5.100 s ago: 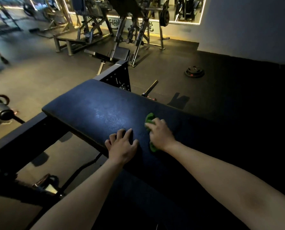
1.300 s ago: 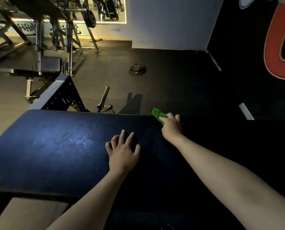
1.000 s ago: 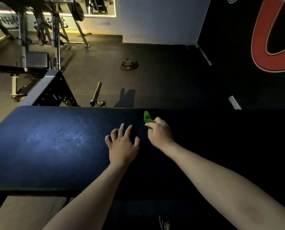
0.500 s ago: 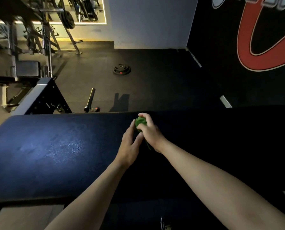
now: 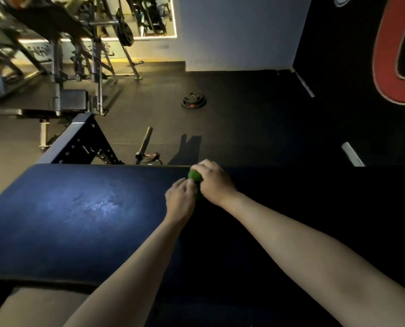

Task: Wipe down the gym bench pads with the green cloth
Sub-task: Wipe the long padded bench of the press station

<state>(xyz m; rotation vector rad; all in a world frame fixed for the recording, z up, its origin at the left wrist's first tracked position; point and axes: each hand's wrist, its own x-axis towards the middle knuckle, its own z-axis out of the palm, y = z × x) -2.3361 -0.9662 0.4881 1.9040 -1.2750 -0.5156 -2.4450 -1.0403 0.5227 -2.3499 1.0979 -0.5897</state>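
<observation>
A wide dark blue bench pad [image 5: 83, 213] fills the lower half of the view, with a lit sheen on its left part and deep shadow on its right. The green cloth [image 5: 195, 178] is bunched into a small wad near the pad's far edge. My right hand [image 5: 214, 181] is closed over the cloth from the right. My left hand [image 5: 181, 199] touches the same wad from the left, fingers curled against it. Most of the cloth is hidden between the two hands.
Beyond the pad's far edge stand a perforated steel frame [image 5: 78, 142], a short barbell sleeve [image 5: 144, 143] and a stack of weight plates [image 5: 194, 100] on the black floor. Racks and another bench [image 5: 62, 102] are at the back left. A black wall with a red logo [image 5: 390, 55] is on the right.
My left hand lifted off the pad and came over to the cloth. The cloth went from a strip under my right fingers to a wad held between both hands.
</observation>
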